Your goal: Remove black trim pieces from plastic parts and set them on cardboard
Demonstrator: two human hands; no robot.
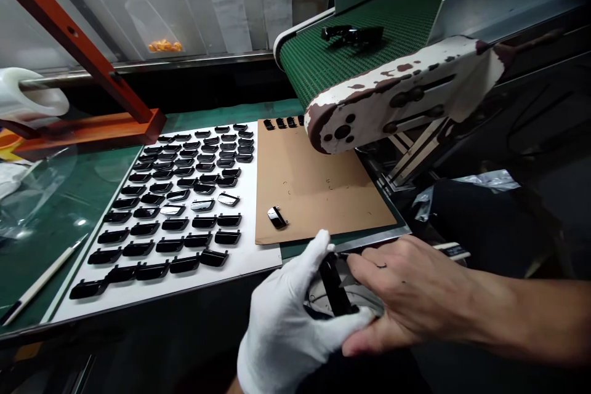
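Note:
My left hand [289, 320], in a white glove, is closed around a black plastic part [336, 289] just below the table's front edge. My bare right hand [401, 292] comes in from the right, its fingers curled against the same part. One small glossy black piece [277, 217] lies alone on a brown cardboard sheet [318, 191]. A short row of similar pieces [282, 123] sits at that sheet's far edge. Left of it, a white board [247, 252] carries several rows of black parts [184, 197].
A green conveyor belt [323, 61] with a worn white end cover [406, 92] overhangs the cardboard and carries a black moulded piece [353, 35]. An orange metal stand [87, 68] rises at the back left. A white-handled tool [41, 280] lies on the green mat [55, 221].

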